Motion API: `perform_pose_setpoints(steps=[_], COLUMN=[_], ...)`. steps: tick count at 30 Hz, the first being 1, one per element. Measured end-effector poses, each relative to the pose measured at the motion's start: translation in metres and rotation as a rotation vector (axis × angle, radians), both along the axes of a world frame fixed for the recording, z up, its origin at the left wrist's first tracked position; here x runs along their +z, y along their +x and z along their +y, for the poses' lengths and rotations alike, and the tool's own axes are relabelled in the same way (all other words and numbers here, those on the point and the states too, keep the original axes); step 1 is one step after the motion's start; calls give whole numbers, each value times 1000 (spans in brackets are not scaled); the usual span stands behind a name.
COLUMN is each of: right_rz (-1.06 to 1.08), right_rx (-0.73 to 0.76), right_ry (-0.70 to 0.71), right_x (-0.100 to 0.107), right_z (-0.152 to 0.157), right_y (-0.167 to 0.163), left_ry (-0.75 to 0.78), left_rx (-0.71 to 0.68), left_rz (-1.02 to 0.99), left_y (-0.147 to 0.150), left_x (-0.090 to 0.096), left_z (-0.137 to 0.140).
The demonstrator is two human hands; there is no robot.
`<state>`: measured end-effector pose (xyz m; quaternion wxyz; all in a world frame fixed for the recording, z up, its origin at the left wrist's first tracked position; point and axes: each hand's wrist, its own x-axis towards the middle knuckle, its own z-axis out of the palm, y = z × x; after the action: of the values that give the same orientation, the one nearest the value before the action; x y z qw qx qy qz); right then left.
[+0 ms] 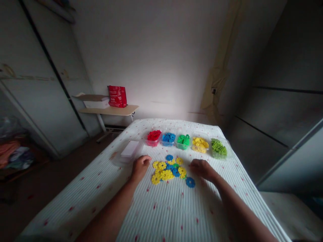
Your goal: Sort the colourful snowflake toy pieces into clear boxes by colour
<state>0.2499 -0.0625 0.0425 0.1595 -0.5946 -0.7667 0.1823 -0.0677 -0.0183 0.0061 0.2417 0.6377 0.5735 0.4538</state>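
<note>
My left hand [141,165] rests on the bed cover with its fingers curled in, just left of a loose pile of flower-shaped plastic discs. Nothing shows in it. On the other side of the pile lies my right hand [202,168], also curled closed and seemingly without anything inside. Between them, yellow discs [166,174] overlap blue discs [176,172], and a few green discs [176,165] peek out underneath. One separate blue disc [190,182] sits below my right hand, and another blue disc [169,157] lies at the pile's far edge.
Beyond the pile stands a row of clear tubs with sorted pieces: red pieces [154,135], blue pieces [168,138], green pieces [183,140], yellow pieces [200,143], light-green pieces [218,147]. A clear lid [118,158] with a white card [130,149] lies left. A side table [118,110] holds a red bag [117,96].
</note>
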Motion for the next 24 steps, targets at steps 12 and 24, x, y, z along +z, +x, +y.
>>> perform_pose_setpoints(steps=[12, 24], right_rz=[52, 586], right_rx=[8, -23], right_ry=[108, -60], right_x=[-11, -7], right_z=[-9, 4], right_y=[-31, -34], left_ry=[15, 35], left_rx=[-28, -33], left_rz=[109, 138], left_y=[3, 4], left_x=[-2, -1], left_z=[-1, -1])
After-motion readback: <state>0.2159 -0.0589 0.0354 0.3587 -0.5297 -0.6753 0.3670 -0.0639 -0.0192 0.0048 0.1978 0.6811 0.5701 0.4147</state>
